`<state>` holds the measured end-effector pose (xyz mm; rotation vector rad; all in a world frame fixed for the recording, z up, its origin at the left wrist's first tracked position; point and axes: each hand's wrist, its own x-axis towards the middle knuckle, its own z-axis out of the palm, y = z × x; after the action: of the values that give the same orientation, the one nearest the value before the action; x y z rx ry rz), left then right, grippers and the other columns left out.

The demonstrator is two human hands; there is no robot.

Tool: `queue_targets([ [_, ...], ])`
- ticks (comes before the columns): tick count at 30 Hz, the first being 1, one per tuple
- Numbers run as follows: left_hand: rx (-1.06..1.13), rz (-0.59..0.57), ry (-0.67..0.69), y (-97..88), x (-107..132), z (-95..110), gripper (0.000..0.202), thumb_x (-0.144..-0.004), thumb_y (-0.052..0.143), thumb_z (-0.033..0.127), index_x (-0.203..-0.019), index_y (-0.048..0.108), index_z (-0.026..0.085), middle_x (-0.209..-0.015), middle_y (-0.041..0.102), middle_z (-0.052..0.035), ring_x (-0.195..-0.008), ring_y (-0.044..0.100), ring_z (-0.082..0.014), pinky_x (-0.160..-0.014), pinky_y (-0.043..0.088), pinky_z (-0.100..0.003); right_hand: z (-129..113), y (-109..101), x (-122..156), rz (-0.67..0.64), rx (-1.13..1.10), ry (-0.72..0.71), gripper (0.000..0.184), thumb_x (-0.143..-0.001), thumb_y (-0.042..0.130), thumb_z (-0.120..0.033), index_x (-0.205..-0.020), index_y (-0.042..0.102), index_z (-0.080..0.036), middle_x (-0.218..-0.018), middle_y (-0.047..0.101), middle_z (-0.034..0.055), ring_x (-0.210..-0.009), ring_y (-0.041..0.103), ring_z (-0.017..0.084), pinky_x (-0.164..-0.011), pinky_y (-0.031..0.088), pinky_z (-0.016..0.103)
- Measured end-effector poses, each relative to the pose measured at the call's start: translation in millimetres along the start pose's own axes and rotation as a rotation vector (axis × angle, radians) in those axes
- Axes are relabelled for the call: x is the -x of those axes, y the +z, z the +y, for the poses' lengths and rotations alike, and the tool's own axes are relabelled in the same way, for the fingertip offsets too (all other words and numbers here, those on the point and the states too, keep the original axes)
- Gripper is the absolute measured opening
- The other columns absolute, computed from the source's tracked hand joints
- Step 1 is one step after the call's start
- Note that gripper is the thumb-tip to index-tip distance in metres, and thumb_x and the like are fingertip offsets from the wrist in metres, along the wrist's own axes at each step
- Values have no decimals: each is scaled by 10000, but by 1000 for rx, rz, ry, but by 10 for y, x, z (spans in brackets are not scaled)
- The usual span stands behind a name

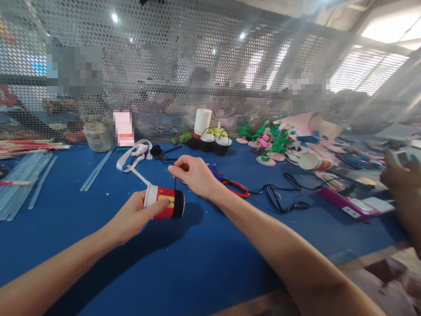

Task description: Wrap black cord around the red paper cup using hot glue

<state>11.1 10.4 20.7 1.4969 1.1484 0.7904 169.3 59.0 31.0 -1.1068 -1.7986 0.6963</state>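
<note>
My left hand (136, 216) grips a paper cup (163, 209) that lies on its side above the blue table. The cup is red with a yellow patch, its rim end is white, and black yarn is wound round the base end. Just above it, my right hand (195, 175) pinches a strand of black yarn (175, 182) that runs down to the cup. Behind the hands a small black yarn ball (155, 150) rests on the table. A white ribbon (124, 161) curls to the left and reaches toward the cup's rim.
Two small black-and-white buckets (222, 146) with handles stand at the back beside stacked paper cups (203, 120). Pale glue sticks (24, 180) lie left. Right are green craft plants (279, 142), red-handled scissors (238, 188), a black cable (276, 199), a purple power strip (348, 204) and another person's hand (397, 175).
</note>
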Motion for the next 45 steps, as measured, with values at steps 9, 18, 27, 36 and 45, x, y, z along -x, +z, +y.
queue_targets([
  [9, 8, 8, 44, -1, 19, -6, 221, -642, 598, 363, -702, 591, 150, -611, 580, 10, -544, 477, -113, -513, 372, -197, 0, 17, 14, -62, -15, 32, 167, -716, 522, -256, -588, 483, -156, -555, 532, -19, -520, 476, 85, -526, 375, 210],
  [18, 73, 19, 40, 13, 30, 16, 197, -625, 621, 329, -704, 597, 150, -600, 576, 20, -535, 473, -96, -497, 379, -177, 17, 36, 12, -101, -29, 79, 164, -711, 528, -248, -587, 481, -152, -553, 527, -16, -523, 475, 85, -527, 371, 212],
  [27, 66, 24, 41, 8, 45, 22, 212, -611, 626, 328, -704, 596, 139, -613, 593, 1, -539, 490, -110, -497, 395, -193, 23, 55, 20, -155, -32, 127, 141, -697, 539, -235, -601, 502, -138, -574, 534, -7, -526, 458, 83, -514, 353, 212],
  [36, 111, 20, 40, 11, 31, 21, 161, -625, 630, 288, -698, 606, 147, -606, 603, 12, -533, 496, -99, -497, 386, -181, 62, 68, 21, -179, -35, 127, 150, -681, 550, -249, -591, 507, -137, -544, 490, -31, -498, 411, 73, -479, 320, 201],
  [45, 376, 43, -42, 21, 34, 49, 127, -579, 673, 213, -659, 626, 126, -567, 620, 9, -501, 512, -84, -475, 382, -162, 65, 66, 32, -254, 10, 184, 194, -708, 530, -293, -587, 519, -141, -497, 448, -51, -441, 361, 61, -431, 269, 197],
])
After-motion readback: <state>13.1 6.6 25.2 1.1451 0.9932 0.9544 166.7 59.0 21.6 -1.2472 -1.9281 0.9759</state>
